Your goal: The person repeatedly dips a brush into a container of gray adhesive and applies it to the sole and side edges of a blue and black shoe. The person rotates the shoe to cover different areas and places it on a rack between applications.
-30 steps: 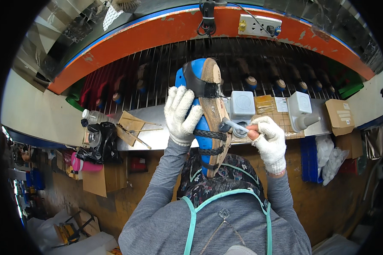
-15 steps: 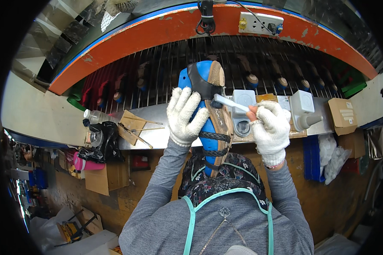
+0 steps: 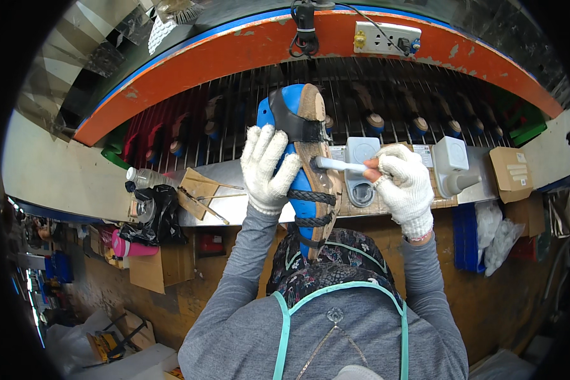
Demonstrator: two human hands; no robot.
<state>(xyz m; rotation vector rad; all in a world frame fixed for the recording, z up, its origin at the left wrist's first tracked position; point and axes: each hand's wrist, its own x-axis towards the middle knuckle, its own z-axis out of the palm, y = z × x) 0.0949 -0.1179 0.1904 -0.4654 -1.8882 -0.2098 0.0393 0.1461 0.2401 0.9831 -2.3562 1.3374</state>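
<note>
The brush (image 3: 335, 165) has swung down across the sandal's sole, so gluing moves toward mid-sole. Left hand (image 3: 269, 168) fingers clasp the blue shoe last (image 3: 296, 183), upright above the worktop (image 3: 247, 174); right hand (image 3: 404, 185) fingers pinch the brush handle.

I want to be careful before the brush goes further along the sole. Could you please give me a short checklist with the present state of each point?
1. Left hand holds the sandal on its blue form firmly: ok.
2. Right hand has its grip on the brush: ok.
3. Brush tip touches the sole: ok.
4. Straps lie away from the brush tip: ok.
5. Enough glue on the bristles: cannot tell.
6. Grey container stands near the right hand: ok.
</note>
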